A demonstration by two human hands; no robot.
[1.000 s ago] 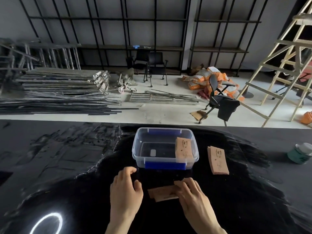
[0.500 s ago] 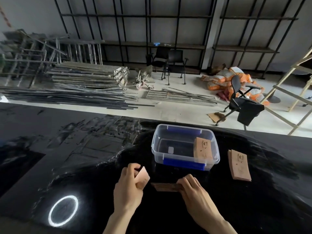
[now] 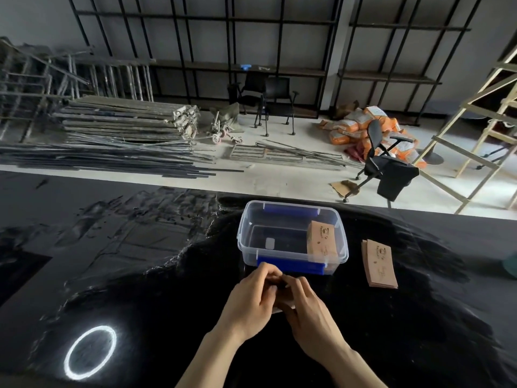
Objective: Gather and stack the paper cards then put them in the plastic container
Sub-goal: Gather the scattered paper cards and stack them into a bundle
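Observation:
A clear plastic container (image 3: 292, 217) with blue clips stands on the black table, just beyond my hands. One brown paper card (image 3: 321, 240) leans inside it against the right wall. A small stack of brown cards (image 3: 380, 263) lies flat on the table to the container's right. My left hand (image 3: 247, 301) and my right hand (image 3: 306, 309) are pressed together in front of the container, fingers closed around a bunch of cards that is almost fully hidden; only a pale edge (image 3: 282, 310) shows between the palms.
The glossy black table (image 3: 140, 275) reflects a ring light (image 3: 89, 351) at the lower left. A teal object (image 3: 510, 266) sits at the right edge. Beyond the table lie metal bars, office chairs, orange sacks and a wooden ladder.
My left hand carried its card over to the right hand's cards. Both hands now close together on the bunch, nearer the container. The view has shifted left.

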